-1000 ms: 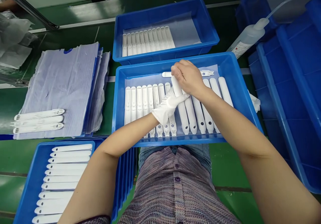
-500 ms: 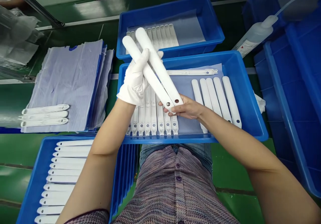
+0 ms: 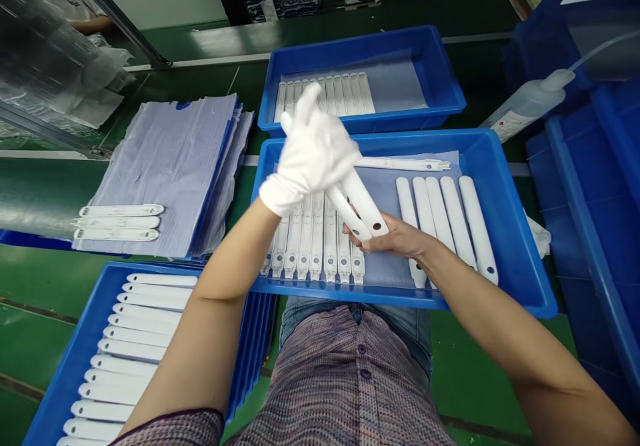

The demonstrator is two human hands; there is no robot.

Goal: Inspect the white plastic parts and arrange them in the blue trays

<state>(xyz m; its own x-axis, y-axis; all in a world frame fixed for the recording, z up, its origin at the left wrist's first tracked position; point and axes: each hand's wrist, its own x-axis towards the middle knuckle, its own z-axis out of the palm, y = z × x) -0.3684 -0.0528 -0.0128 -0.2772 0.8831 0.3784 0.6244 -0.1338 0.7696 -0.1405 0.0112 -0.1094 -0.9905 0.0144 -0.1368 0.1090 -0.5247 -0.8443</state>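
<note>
Strips [image 3: 367,203], a white pair, their upper portions hidden behind the blurred, gloved left hand [image 3: 317,149]; whether that hand grips them cannot be told. Half a second earlier, these portions extended plainly beyond it. The bare right hand [image 3: 397,236] is clamped on the lower ends, above the blue tray [image 3: 515,233]. Each strip is smooth and flat-sided, with a dark round hole just beside the right hand's fingers.
</note>
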